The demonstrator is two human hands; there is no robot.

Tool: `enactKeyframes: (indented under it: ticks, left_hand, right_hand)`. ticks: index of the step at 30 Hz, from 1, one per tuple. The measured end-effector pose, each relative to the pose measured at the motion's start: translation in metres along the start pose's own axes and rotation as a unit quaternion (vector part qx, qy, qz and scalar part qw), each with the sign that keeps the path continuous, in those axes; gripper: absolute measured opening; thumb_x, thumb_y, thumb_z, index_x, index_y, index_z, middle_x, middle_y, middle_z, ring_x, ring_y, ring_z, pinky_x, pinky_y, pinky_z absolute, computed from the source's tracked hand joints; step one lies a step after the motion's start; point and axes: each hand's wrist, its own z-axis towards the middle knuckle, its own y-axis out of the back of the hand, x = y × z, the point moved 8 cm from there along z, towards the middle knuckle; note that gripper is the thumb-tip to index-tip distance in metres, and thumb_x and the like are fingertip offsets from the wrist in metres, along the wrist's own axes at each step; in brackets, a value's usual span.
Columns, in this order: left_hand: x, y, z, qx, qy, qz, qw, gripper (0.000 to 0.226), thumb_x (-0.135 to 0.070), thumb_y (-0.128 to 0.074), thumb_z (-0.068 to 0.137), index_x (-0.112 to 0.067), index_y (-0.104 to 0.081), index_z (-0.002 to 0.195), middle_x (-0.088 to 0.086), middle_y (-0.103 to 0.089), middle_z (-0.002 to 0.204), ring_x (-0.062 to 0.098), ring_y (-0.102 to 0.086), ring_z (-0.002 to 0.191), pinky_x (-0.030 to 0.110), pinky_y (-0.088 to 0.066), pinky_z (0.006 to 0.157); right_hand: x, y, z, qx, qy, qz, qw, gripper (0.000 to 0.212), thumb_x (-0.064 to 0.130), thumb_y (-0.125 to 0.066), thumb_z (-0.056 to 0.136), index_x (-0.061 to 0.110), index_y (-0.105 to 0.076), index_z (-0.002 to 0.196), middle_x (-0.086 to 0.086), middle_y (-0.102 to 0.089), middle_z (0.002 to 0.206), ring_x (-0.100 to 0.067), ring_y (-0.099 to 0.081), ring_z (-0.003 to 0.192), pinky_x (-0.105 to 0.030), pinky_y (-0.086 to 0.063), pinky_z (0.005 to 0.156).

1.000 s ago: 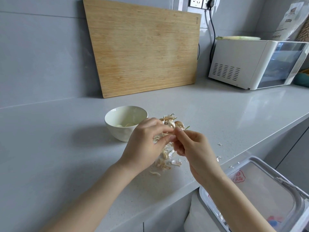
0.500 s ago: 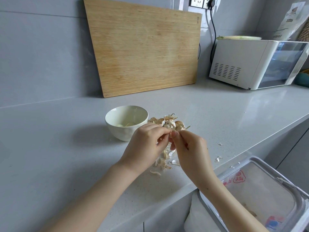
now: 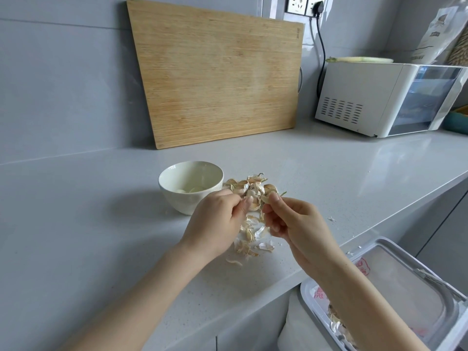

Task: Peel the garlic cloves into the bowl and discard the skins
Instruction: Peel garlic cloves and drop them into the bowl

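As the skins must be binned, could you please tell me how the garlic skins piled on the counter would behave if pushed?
The garlic skins look thin, curled and papery, so probably very light and floppy. A push would likely scatter them rather than move them together; a stray flake lies apart near the counter edge.

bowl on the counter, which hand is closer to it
Left. The left hand, pinching a garlic clove, sits just beside the bowl on its right; the right hand, pinching a skin, is farther right, past the left hand.
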Motion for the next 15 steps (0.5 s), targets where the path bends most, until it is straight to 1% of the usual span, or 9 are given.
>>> enactKeyframes:
  ticks: [1,3,5,6,8,10,12,14,15]
  left_hand:
    - [0.001,0.001,0.001,-0.001,0.007,-0.007,1.0,0.049,-0.04,-0.041,0.091,-0.005,-0.056,0.06,0.001,-0.051,0.061,0.015,-0.045,0.06,0.029,-0.035,0.058]
    - [0.0,0.004,0.001,-0.01,0.019,-0.04,0.999,0.046,-0.039,-0.042,0.091,-0.004,-0.053,0.062,0.0,-0.049,0.06,0.013,-0.042,0.059,0.03,-0.034,0.058]
    - [-0.002,0.004,0.0,0.005,0.043,-0.101,0.994,0.044,-0.036,-0.04,0.095,-0.002,-0.054,0.071,0.0,-0.052,0.064,0.014,-0.046,0.066,0.03,-0.037,0.063]
    - [-0.003,0.003,0.0,0.022,0.061,-0.134,0.989,0.045,-0.037,-0.039,0.096,-0.001,-0.056,0.074,0.001,-0.055,0.067,0.013,-0.049,0.069,0.031,-0.039,0.066]
    - [-0.003,0.0,0.0,0.049,0.089,-0.177,0.979,0.046,-0.04,-0.041,0.096,-0.001,-0.056,0.076,0.01,-0.058,0.07,0.015,-0.05,0.069,0.033,-0.04,0.069]
    - [-0.001,0.0,-0.001,0.063,0.111,-0.199,0.972,0.039,-0.036,-0.049,0.095,-0.004,-0.057,0.074,0.014,-0.055,0.069,0.013,-0.045,0.065,0.033,-0.039,0.066]
    - [0.003,0.002,-0.001,0.066,0.132,-0.217,0.965,0.034,-0.035,-0.052,0.091,-0.008,-0.058,0.073,0.006,-0.051,0.065,0.01,-0.042,0.064,0.031,-0.037,0.064]
    - [0.01,0.014,0.001,0.044,0.148,-0.204,0.967,0.028,-0.028,-0.056,0.092,-0.009,-0.057,0.071,-0.003,-0.047,0.06,0.007,-0.039,0.058,0.027,-0.034,0.061]
    - [0.013,0.024,0.004,0.02,0.149,-0.177,0.973,0.026,-0.023,-0.057,0.092,-0.009,-0.057,0.07,-0.004,-0.045,0.058,0.005,-0.037,0.054,0.024,-0.032,0.058]
  right_hand:
    - [-0.001,-0.001,0.0,0.008,-0.011,0.012,1.0,0.031,0.024,-0.053,0.093,0.003,-0.062,0.073,0.001,-0.052,0.051,-0.01,-0.04,0.05,-0.023,-0.033,0.056]
    - [-0.003,-0.003,0.0,0.022,-0.029,0.029,0.999,0.031,0.025,-0.053,0.093,0.003,-0.061,0.073,0.002,-0.051,0.051,-0.009,-0.041,0.049,-0.022,-0.033,0.055]
    - [-0.004,-0.006,0.0,0.031,-0.037,0.028,0.998,0.032,0.026,-0.051,0.094,0.006,-0.058,0.07,0.002,-0.048,0.052,-0.009,-0.039,0.049,-0.021,-0.033,0.054]
    - [-0.005,-0.007,0.001,0.034,-0.036,0.022,0.999,0.034,0.026,-0.05,0.095,0.007,-0.057,0.068,0.001,-0.047,0.052,-0.01,-0.037,0.049,-0.021,-0.032,0.053]
    - [-0.003,-0.011,0.001,0.039,-0.029,-0.005,0.999,0.036,0.026,-0.049,0.096,0.008,-0.056,0.066,0.0,-0.046,0.053,-0.01,-0.037,0.049,-0.02,-0.031,0.052]
    - [-0.001,-0.016,0.002,0.047,-0.018,-0.04,0.998,0.036,0.025,-0.049,0.096,0.007,-0.057,0.066,0.0,-0.048,0.054,-0.008,-0.039,0.048,-0.019,-0.031,0.051]
    - [0.003,-0.017,0.003,0.045,-0.006,-0.084,0.995,0.037,0.027,-0.049,0.096,0.008,-0.06,0.067,0.0,-0.051,0.054,-0.008,-0.04,0.048,-0.018,-0.032,0.05]
    - [0.005,-0.011,0.007,0.023,0.023,-0.18,0.983,0.039,0.028,-0.05,0.096,0.01,-0.062,0.064,0.003,-0.054,0.05,-0.008,-0.038,0.046,-0.018,-0.03,0.049]
    - [0.007,-0.008,0.009,0.011,0.043,-0.245,0.968,0.038,0.028,-0.053,0.095,0.01,-0.063,0.063,0.005,-0.054,0.049,-0.006,-0.037,0.043,-0.017,-0.029,0.047]
